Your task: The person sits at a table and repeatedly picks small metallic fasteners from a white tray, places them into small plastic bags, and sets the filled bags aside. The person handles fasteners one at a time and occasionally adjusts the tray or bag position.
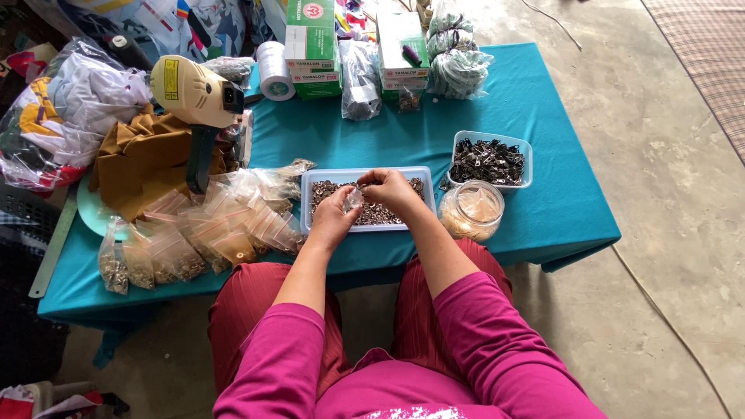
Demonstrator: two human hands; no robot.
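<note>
Pink sleeves nearest. Both hands pinch one small clear bag over the tray: left hand 7 o'clock, right hand 2 o'clock. Jar at tray's 3 o'clock.

Top: magenta, long sleeves pushed up to the elbows. Trousers: dark red with fine vertical stripes. Both forearms and hands are bare.
</note>
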